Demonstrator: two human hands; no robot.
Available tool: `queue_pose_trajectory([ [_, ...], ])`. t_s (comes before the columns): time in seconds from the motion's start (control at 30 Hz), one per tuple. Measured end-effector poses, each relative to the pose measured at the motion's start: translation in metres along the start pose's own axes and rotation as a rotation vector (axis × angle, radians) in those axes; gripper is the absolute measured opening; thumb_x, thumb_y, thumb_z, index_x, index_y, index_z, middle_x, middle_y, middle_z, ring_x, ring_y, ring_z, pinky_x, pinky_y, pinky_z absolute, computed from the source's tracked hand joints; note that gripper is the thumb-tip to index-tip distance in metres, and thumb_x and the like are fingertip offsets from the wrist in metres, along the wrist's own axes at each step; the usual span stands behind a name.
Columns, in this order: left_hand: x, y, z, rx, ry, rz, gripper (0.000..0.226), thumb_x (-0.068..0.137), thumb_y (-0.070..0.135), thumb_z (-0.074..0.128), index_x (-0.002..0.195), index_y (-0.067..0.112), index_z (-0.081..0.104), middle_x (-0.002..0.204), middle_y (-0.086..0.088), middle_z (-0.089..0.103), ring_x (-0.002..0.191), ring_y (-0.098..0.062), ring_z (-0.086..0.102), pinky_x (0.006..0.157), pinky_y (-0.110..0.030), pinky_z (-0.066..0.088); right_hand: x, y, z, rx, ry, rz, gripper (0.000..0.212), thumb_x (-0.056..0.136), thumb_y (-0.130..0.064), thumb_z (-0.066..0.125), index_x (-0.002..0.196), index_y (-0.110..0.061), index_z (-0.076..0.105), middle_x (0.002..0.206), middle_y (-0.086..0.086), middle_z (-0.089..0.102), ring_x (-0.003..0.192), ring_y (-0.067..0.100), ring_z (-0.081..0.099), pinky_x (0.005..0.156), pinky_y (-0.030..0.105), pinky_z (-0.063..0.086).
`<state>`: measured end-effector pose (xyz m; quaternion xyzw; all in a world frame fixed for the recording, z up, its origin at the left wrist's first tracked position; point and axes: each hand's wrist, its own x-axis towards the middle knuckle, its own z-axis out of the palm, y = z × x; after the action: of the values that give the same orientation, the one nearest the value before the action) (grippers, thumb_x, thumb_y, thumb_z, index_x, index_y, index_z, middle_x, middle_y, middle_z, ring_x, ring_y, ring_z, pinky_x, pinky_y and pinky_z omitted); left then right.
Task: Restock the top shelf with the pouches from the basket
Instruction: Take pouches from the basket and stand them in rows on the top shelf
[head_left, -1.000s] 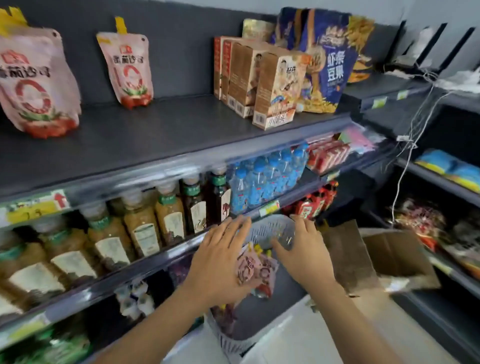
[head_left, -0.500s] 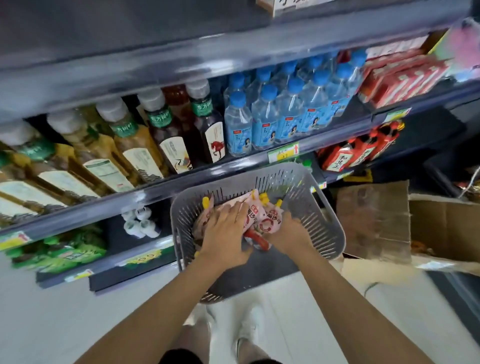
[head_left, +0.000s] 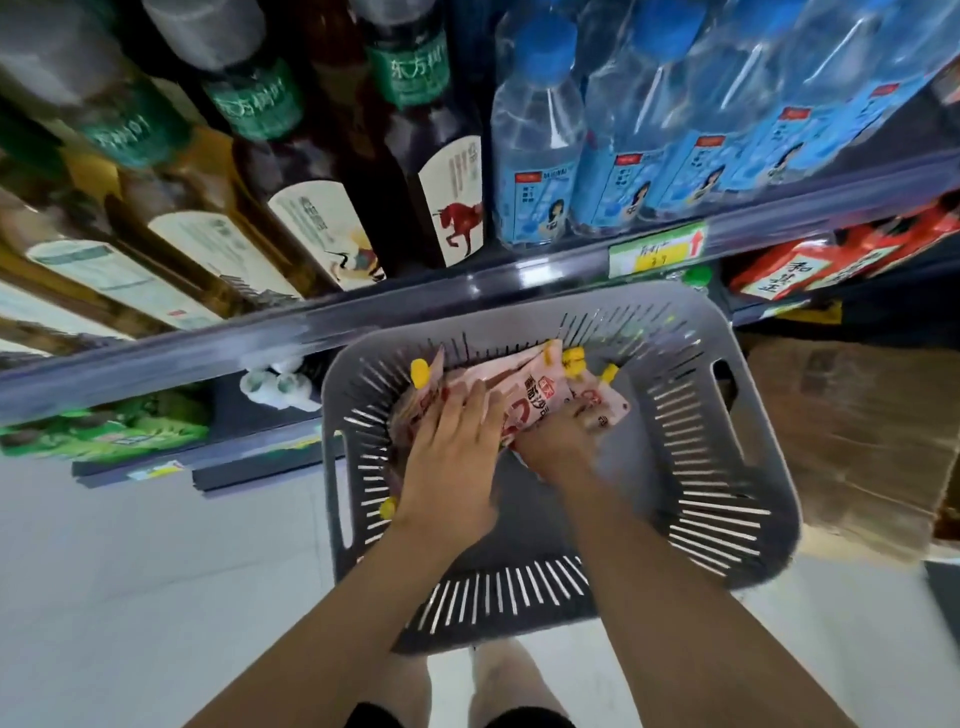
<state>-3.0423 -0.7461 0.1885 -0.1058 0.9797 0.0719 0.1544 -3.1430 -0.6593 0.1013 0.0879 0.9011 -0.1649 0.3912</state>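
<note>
Worn on the head, wide-angle, tilted steeply down, close above the grey basket (head_left: 769, 467) (near enough to crop the bottles (head_left: 535, 156) at the upper edge).

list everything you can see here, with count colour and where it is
basket: one, grey, slotted, centre, below the shelf edge
pouches: several, exact count hidden, pink-white with yellow caps, inside the basket
tea bottles: several, dark and amber with green neck labels, shelf upper left
water bottles: several, clear with blue caps, shelf upper right
shelf edge: one, grey, above the basket
price tag: one, green-yellow, on that edge
red packs: a few, lower shelf right
green packs: a few, blurred, lower left
cardboard box: one, brown, right of the basket
left hand: flat on the pouches
right hand: curled into the pouches
</note>
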Motion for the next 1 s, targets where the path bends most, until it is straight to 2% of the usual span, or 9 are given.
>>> queue_pose_trajectory([
  [0.07,0.001,0.004,0.003,-0.005,-0.018,-0.016,0.099,0.083,0.036,0.063,0.152,0.013,-0.003,0.161,-0.008,-0.001,0.147,-0.027,-0.006,0.117,-0.040,-0.004,0.008,0.001,0.005,-0.027,-0.020,-0.024,0.117,0.082,-0.054,0.063,0.150,-0.001,-0.016,0.158,0.023,-0.019,0.146,0.043,-0.012,0.117,0.054,0.008],
  [0.13,0.003,0.009,0.006,0.018,-0.058,-0.017,0.098,0.082,0.032,0.064,0.152,0.012,-0.002,0.160,-0.010,0.001,0.147,-0.028,-0.003,0.118,-0.040,-0.001,0.010,0.004,0.001,-0.026,-0.048,-0.007,0.114,0.084,-0.049,0.063,0.150,-0.001,-0.018,0.158,0.022,-0.019,0.146,0.042,-0.010,0.117,0.052,0.008],
  [0.27,0.014,0.017,0.011,0.062,-0.102,-0.003,0.093,0.083,0.027,0.062,0.151,0.010,0.001,0.159,-0.014,0.002,0.146,-0.030,0.003,0.118,-0.042,0.004,0.006,0.023,-0.011,-0.082,-0.047,-0.013,0.084,0.098,-0.032,0.045,0.151,0.001,-0.012,0.159,0.022,-0.015,0.147,0.042,-0.003,0.117,0.050,0.015],
  [0.37,0.018,0.020,0.016,0.089,-0.152,0.015,0.092,0.084,0.026,0.061,0.151,0.009,0.001,0.159,-0.014,0.004,0.146,-0.030,0.004,0.118,-0.043,0.006,-0.003,0.040,-0.015,-0.131,-0.051,0.033,0.080,0.099,-0.027,0.046,0.152,0.000,-0.008,0.158,0.026,-0.013,0.146,0.045,0.005,0.113,0.053,0.024],
  [0.5,0.016,0.023,0.020,0.112,-0.177,0.021,0.095,0.081,0.027,0.064,0.151,0.007,0.003,0.158,-0.015,0.009,0.145,-0.031,0.008,0.119,-0.045,0.007,0.001,0.045,-0.016,-0.068,-0.067,0.172,0.100,0.091,-0.036,0.060,0.150,0.001,-0.012,0.157,0.027,-0.017,0.144,0.050,0.009,0.108,0.057,0.032],
  [0.6,0.014,0.023,0.021,0.136,-0.172,0.023,0.094,0.078,0.027,0.065,0.149,0.005,0.008,0.155,-0.016,0.015,0.142,-0.032,0.014,0.119,-0.046,0.009,0.010,0.042,-0.010,-0.055,-0.032,0.187,0.121,0.080,-0.046,0.073,0.149,0.001,-0.016,0.158,0.026,-0.012,0.144,0.050,0.007,0.108,0.062,0.031],
  [0.7,0.012,0.025,0.024,0.150,-0.183,0.025,0.095,0.078,0.030,0.066,0.149,0.003,0.009,0.153,-0.017,0.017,0.139,-0.033,0.018,0.117,-0.045,0.010,0.014,0.043,-0.005,-0.072,0.010,0.198,0.122,0.080,-0.046,0.072,0.149,-0.009,-0.022,0.157,0.026,-0.009,0.144,0.050,0.006,0.108,0.066,0.026],
  [0.87,0.009,0.025,0.029,0.124,-0.203,0.029,0.097,0.078,0.033,0.067,0.149,0.004,0.008,0.153,-0.018,0.015,0.140,-0.034,0.018,0.116,-0.045,0.013,0.017,0.050,-0.018,-0.045,0.002,0.217,0.123,0.073,-0.040,0.079,0.149,-0.017,-0.014,0.153,0.024,0.008,0.139,0.043,0.019,0.105,0.055,0.035],
  [1.0,0.029,0.030,0.032,0.127,-0.161,0.068,0.093,0.079,0.026,0.067,0.149,0.004,0.009,0.155,-0.017,0.015,0.142,-0.032,0.016,0.116,-0.043,0.014,0.012,0.051,-0.026,-0.159,-0.065,0.250,0.132,0.060,-0.057,0.077,0.149,-0.012,-0.008,0.148,0.020,0.023,0.133,0.038,0.030,0.101,0.050,0.038],
])
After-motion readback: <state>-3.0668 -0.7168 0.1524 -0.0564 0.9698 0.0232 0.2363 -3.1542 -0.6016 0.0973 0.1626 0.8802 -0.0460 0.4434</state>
